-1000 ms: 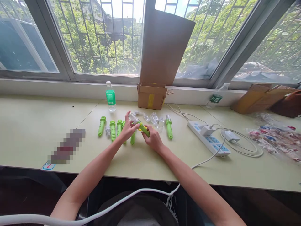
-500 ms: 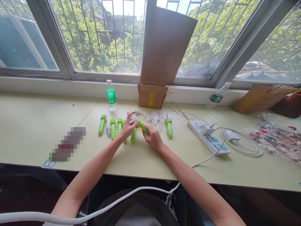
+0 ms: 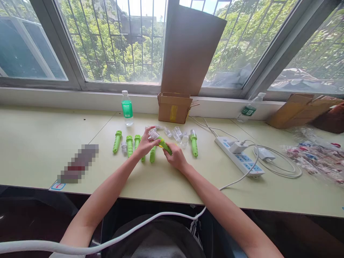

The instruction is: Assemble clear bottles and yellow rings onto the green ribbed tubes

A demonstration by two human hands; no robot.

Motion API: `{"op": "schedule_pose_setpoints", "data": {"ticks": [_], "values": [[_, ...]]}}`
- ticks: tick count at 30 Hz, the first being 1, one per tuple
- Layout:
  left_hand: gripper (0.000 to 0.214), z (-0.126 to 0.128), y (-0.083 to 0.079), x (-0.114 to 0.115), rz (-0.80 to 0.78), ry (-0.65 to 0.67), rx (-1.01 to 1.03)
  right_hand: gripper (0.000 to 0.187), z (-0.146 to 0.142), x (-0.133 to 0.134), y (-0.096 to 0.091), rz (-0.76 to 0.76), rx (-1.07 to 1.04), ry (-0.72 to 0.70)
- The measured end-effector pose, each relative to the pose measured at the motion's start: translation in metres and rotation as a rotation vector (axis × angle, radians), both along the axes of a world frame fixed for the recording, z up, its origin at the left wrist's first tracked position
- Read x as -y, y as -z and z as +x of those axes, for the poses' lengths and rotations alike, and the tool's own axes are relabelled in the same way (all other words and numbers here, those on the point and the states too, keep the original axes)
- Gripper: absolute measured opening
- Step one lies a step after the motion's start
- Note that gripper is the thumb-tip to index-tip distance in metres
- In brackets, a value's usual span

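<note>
My right hand (image 3: pixel 176 157) grips the shaft of a green plastic handle (image 3: pixel 164 146), tilted up to the left. My left hand (image 3: pixel 145 144) pinches a clear plastic cap (image 3: pixel 152 134) at that handle's top end. Several more green handles (image 3: pixel 129 145) lie in a row on the pale table just left of my hands, another green handle with a clear top (image 3: pixel 194 144) lies to the right. Loose clear caps (image 3: pixel 177 133) sit behind my hands.
A green-labelled water bottle (image 3: pixel 127 109) and an open cardboard box (image 3: pixel 174 108) stand near the window sill. A white power strip (image 3: pixel 239 157) with cables lies at the right, plastic bags (image 3: pixel 317 157) beyond it. A blurred patch (image 3: pixel 77 164) lies left.
Both hands have shifted slightly away from me with the handle; my left fingers have closed more round the clear cap.
</note>
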State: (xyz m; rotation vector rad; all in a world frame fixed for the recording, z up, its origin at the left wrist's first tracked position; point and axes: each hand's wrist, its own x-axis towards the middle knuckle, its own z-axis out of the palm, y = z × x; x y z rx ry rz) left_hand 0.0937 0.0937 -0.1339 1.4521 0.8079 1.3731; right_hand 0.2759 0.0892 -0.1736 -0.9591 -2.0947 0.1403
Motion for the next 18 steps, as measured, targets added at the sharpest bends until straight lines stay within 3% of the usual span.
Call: {"op": "schedule_pose_setpoints", "data": {"ticks": [18], "values": [[0.085,0.0035,-0.0001,0.0014,0.043,0.031,-0.049,0.035,0.0025,-0.0002,0.0024,-0.024,-0.010,-0.032]]}}
